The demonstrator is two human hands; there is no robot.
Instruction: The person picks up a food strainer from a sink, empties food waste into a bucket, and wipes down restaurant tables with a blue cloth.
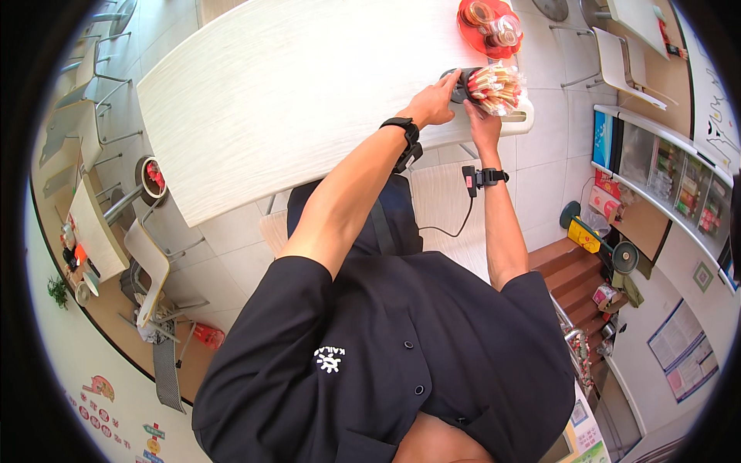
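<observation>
Both my hands are at a dark chopstick holder [461, 87] near the right end of a pale wood-grain table [301, 98]. Wrapped chopsticks [496, 88] fill it, their red and tan ends showing through clear film. My left hand [433, 104] lays its fingers along the holder's near left side. From the near right, my right hand [483, 122] grips its lower side, with part of the fingers hidden. Whether the holder rests on the table or is raised, I cannot tell. Just beyond it sits a red scalloped tray [468, 36] with several small jars [502, 32].
A bench seat [446, 199] is close to my lap, with a cable running over it. Chairs [147, 260] and another table [98, 231] stand to the left. Right of me are a glass-front display cooler [666, 168], brown steps [564, 269] and a green pedestal scale [624, 254].
</observation>
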